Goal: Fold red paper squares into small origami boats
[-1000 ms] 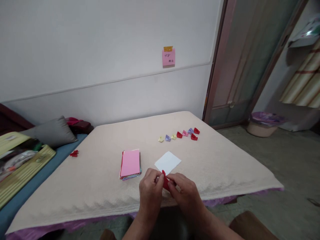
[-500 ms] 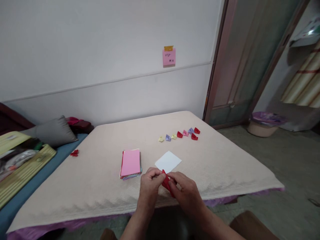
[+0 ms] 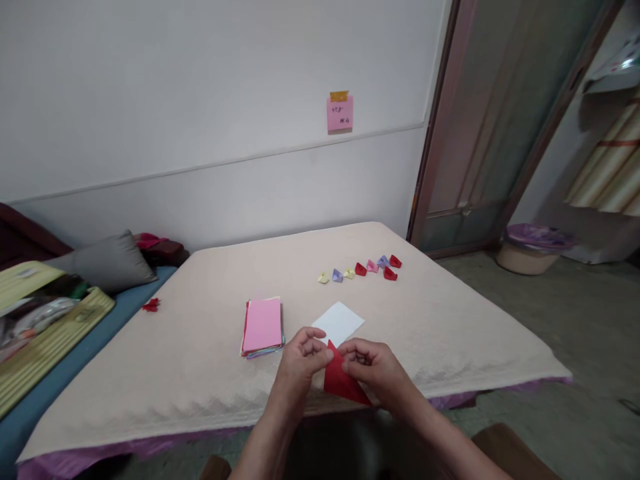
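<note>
Bare left hand (image 3: 301, 363) and right hand (image 3: 376, 368) pinch a red folded paper (image 3: 341, 383), lower centre of the frame.
Both reach from the bottom edge, fingers curled; the paper widens below the thumbs. At left edge, an open yellow-green striped case (image 3: 57, 343) contains mixed things (image 3: 45, 316); at right, a round beige bin (image 3: 525, 260) has purple plastic (image 3: 540, 235) on top.

Pink note (image 3: 340, 115) taped to wall (image 3: 200, 100): no. handwritten, read as "458", last digit unclear; 2nd line, chars too small to be read.
</note>
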Demonstrator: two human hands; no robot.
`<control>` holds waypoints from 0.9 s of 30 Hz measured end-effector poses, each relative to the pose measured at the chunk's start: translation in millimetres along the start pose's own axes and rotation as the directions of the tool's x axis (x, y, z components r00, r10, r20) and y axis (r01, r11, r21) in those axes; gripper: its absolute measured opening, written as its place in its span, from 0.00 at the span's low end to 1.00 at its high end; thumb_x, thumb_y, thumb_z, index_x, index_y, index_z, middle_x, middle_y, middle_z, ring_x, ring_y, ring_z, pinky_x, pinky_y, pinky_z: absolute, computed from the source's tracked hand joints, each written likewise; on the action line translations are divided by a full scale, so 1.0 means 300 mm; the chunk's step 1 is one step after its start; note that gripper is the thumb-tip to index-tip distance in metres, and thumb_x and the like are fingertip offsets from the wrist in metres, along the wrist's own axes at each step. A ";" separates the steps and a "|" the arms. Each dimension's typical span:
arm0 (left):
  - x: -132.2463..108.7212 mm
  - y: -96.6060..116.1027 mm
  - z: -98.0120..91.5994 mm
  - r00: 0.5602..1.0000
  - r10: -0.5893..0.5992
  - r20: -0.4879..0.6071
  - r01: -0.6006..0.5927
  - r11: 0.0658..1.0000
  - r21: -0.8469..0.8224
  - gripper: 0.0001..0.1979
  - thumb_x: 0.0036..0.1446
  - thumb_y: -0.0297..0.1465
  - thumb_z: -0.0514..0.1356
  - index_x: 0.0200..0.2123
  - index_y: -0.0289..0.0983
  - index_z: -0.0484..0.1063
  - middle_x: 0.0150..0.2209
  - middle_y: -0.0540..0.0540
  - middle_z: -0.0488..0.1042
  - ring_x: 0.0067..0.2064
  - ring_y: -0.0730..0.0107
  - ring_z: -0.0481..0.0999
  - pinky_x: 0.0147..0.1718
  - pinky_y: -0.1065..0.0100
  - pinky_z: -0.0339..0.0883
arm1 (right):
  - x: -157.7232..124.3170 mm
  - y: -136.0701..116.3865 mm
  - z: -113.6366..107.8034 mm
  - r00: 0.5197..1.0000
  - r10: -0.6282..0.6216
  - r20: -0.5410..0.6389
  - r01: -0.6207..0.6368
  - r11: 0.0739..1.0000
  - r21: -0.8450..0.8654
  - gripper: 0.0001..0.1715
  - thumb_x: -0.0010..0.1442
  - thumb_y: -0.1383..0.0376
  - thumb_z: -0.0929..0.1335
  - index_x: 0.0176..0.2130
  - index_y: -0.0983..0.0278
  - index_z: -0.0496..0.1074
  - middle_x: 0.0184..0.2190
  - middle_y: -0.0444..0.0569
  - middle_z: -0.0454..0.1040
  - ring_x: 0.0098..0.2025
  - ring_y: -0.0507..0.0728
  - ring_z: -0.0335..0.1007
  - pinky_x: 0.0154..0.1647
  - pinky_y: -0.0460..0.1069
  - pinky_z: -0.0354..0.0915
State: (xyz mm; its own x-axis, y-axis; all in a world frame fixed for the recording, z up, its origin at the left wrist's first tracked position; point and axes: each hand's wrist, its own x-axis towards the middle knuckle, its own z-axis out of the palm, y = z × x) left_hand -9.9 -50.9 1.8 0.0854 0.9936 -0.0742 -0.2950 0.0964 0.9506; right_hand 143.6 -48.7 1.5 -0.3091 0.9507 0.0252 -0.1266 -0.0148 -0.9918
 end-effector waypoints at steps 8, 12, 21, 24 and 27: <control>-0.005 0.011 0.009 0.996 -0.049 -0.073 0.044 0.997 -0.058 0.10 0.41 0.30 0.66 0.22 0.32 0.68 0.16 0.55 0.66 0.18 0.83 0.59 0.19 0.77 0.50 | 0.000 -0.006 -0.013 0.997 0.065 0.047 -0.064 0.998 -0.018 0.08 0.42 0.70 0.68 0.28 0.68 0.73 0.17 0.39 0.66 0.19 0.47 0.57 0.20 0.42 0.51; -0.003 0.013 0.003 0.987 -0.023 -0.157 0.000 0.989 -0.146 0.10 0.41 0.32 0.66 0.22 0.33 0.69 0.17 0.55 0.66 0.18 0.83 0.60 0.19 0.77 0.53 | -0.001 -0.008 -0.017 0.998 0.062 0.026 -0.061 0.997 -0.043 0.09 0.42 0.70 0.68 0.29 0.67 0.72 0.17 0.38 0.66 0.19 0.47 0.58 0.21 0.43 0.52; 0.001 0.019 -0.008 0.975 -0.044 -0.219 0.006 0.985 -0.173 0.12 0.39 0.33 0.68 0.23 0.33 0.69 0.19 0.55 0.66 0.20 0.82 0.63 0.20 0.78 0.57 | 0.013 -0.029 -0.059 0.993 -0.049 -0.104 0.042 0.997 -0.070 0.10 0.46 0.65 0.69 0.30 0.65 0.65 0.20 0.39 0.64 0.23 0.48 0.59 0.23 0.44 0.53; 0.003 0.019 -0.018 0.980 -0.033 -0.195 -0.001 0.985 -0.171 0.11 0.39 0.32 0.68 0.24 0.33 0.69 0.19 0.55 0.66 0.20 0.82 0.63 0.19 0.79 0.56 | 0.011 -0.043 -0.070 0.990 -0.064 -0.128 0.053 0.995 -0.087 0.11 0.47 0.63 0.69 0.30 0.65 0.65 0.20 0.39 0.63 0.22 0.49 0.58 0.23 0.44 0.53; 0.002 0.026 -0.024 0.984 -0.010 -0.176 -0.016 0.989 -0.146 0.11 0.40 0.30 0.67 0.25 0.34 0.68 0.18 0.56 0.65 0.18 0.84 0.62 0.17 0.80 0.55 | 0.011 -0.045 -0.080 0.983 -0.103 -0.152 0.086 0.990 -0.114 0.11 0.47 0.62 0.69 0.31 0.65 0.65 0.22 0.40 0.64 0.24 0.50 0.60 0.25 0.45 0.56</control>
State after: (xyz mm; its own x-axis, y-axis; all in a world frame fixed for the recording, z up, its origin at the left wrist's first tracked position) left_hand -18.9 -49.2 7.1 -0.0799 0.9875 -0.1359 -0.4323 0.0885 0.8974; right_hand 167.0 -38.0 12.0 -0.1476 0.9832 0.1075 -0.0439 0.1021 -0.9938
